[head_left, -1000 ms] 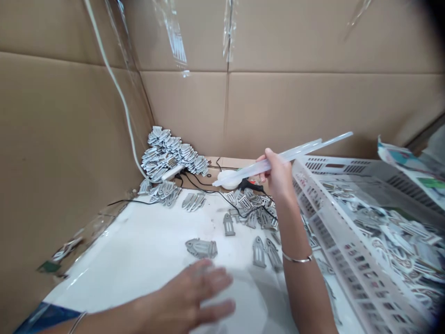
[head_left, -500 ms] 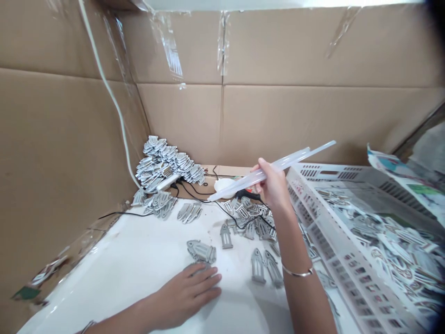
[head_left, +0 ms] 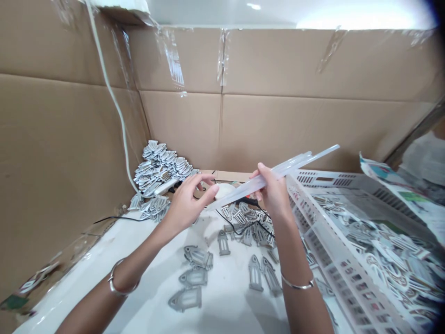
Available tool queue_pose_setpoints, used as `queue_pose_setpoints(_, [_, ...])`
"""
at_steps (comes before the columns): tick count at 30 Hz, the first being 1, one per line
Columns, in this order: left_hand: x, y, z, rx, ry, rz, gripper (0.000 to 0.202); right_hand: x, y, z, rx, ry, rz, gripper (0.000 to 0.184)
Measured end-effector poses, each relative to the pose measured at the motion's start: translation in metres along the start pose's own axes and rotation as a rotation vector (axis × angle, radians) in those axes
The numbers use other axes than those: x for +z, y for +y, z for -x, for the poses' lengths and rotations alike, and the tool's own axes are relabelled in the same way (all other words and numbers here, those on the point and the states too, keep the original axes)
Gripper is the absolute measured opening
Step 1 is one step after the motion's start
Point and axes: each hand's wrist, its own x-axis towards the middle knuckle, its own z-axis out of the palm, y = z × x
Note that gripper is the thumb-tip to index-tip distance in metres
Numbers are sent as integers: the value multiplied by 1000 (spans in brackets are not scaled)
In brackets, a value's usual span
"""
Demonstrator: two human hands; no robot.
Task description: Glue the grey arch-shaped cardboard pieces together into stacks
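While my right hand [head_left: 273,190] is wrapped around a little bundle of translucent sticks [head_left: 292,163], my left hand [head_left: 191,202] is up by their lower end, fingers loosely curled with a narrow gap between thumb and fingertips. Can't tell from the head cam if that thumb's actually touching them. The sticks slant, low end toward my left hand, high end up to the right near the back corner of the white crate [head_left: 330,250].

Below my hands, on the white tabletop [head_left: 139,264], I've got a little cluster of grey cutouts [head_left: 198,257] with two more groups lined up in front of it. Right of those there's a lone cutout [head_left: 223,243] and a pair lying side by side [head_left: 255,273]. Behind that it's a messier heap [head_left: 257,227] with a black cord running across it, plus a black handle [head_left: 248,201] just behind, partly hidden by my right hand.

Back left corner has a big pile of cutouts [head_left: 163,162], right by a white cable [head_left: 118,109]. The crate's loaded with loose pieces [head_left: 392,260] too.
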Motion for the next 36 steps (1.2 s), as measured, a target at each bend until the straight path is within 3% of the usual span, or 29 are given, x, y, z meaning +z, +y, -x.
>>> queue_pose_setpoints(5, [13,4,-8,-43,-386,382,34,7,-1,5,29,-99,55,39])
queue_pose_setpoints(8, [22,-4,-9,-79,-439,491,30,11,-1,6,32,-97,44,39])
queue_pose_setpoints(14, [20,-25,2,-156,-361,463,27,6,5,1,-3,-48,16,39])
queue_pose_setpoints(24, [6,-41,22,-264,-291,445,29,5,8,1,-22,-44,40,40])
queue_pose_setpoints(26, [2,-49,27,-290,-268,448,28,1,3,0,-26,-2,36,39])
queue_pose_setpoints(31, [-11,-78,43,-386,-166,487,33,-25,-9,-8,-32,252,-13,36])
queue_pose_setpoints(36, [-16,-92,53,-503,-125,572,39,-33,-10,-11,-22,243,-56,36])
